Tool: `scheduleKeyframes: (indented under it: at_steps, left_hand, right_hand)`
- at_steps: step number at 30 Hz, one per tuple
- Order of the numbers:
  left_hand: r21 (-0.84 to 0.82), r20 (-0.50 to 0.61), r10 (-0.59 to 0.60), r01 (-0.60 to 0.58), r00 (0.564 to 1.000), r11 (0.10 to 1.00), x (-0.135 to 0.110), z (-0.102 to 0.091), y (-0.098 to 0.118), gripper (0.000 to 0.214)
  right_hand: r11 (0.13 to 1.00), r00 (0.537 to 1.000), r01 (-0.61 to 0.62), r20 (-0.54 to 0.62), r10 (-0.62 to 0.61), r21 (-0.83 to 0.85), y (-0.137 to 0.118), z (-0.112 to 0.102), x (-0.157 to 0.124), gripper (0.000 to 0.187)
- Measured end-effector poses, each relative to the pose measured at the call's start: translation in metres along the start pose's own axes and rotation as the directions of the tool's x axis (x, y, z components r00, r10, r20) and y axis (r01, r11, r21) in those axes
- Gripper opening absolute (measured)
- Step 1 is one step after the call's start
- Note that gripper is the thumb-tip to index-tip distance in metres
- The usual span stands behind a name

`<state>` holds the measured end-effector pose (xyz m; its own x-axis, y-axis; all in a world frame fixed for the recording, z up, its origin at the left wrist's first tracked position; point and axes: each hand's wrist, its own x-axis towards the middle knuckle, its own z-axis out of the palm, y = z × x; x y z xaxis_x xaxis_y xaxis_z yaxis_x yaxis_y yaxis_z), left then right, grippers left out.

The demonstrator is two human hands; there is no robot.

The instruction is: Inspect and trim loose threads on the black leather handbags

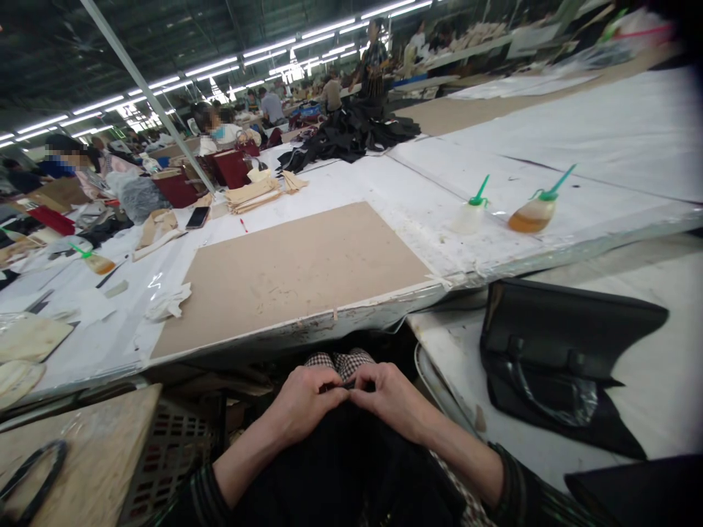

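Note:
Both my hands rest in my lap below the table edge. My left hand and my right hand meet fingertip to fingertip, fingers curled, pinching a small dark piece of black material that lies over my lap. Checked fabric shows just beyond the fingers. What exactly is pinched is too small to name.
A brown board lies on the white table in front. Two squeeze bottles with green nozzles stand at the right. A black handbag lies on the lower right surface. Other people work at tables in the back.

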<state>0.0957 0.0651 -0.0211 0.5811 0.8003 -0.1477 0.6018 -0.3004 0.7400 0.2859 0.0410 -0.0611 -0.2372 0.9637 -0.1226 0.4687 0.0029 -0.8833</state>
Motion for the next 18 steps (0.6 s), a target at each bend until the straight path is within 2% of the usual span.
scheduleKeyframes:
  at_steps: [3,6,9,12,14,16,18]
  left_hand:
    - [0.1,0.023,0.048,-0.05,0.999,0.994,0.001,0.0,0.003,0.017]
    - [0.25,0.014,0.036,-0.039,0.999,0.967,-0.004,0.0,0.005,0.015]
    - [0.314,-0.036,0.002,0.01,0.999,0.949,-0.012,0.0,0.003,0.013]
    - [0.314,-0.087,-0.036,0.061,0.996,0.948,-0.018,0.0,-0.002,0.013]
    - [0.295,-0.104,-0.059,0.088,0.993,0.951,-0.021,-0.001,-0.004,0.016]
    - [0.266,-0.096,-0.073,0.097,0.993,0.959,-0.024,-0.004,-0.004,0.019]
    - [0.237,-0.065,-0.078,0.091,0.995,0.967,-0.03,-0.011,0.0,0.021]
  right_hand:
    - [0.996,0.997,0.062,0.048,-0.06,-0.057,-0.004,-0.01,-0.002,0.004]
    - [0.995,0.991,0.087,0.109,-0.08,-0.058,-0.017,-0.029,-0.019,0.007]
    - [1.0,0.993,0.008,0.117,-0.011,0.028,-0.03,-0.042,-0.056,0.023]
    - [0.995,0.998,-0.051,0.045,0.048,0.081,-0.034,-0.031,-0.099,0.065]
    - [0.991,0.991,-0.131,-0.008,0.131,0.042,-0.03,-0.014,-0.119,0.083]
    - [0.976,0.976,-0.212,-0.04,0.214,0.038,-0.026,0.0,-0.129,0.079]
    - [0.97,0.976,-0.211,-0.028,0.216,0.118,-0.024,-0.001,-0.131,0.066]
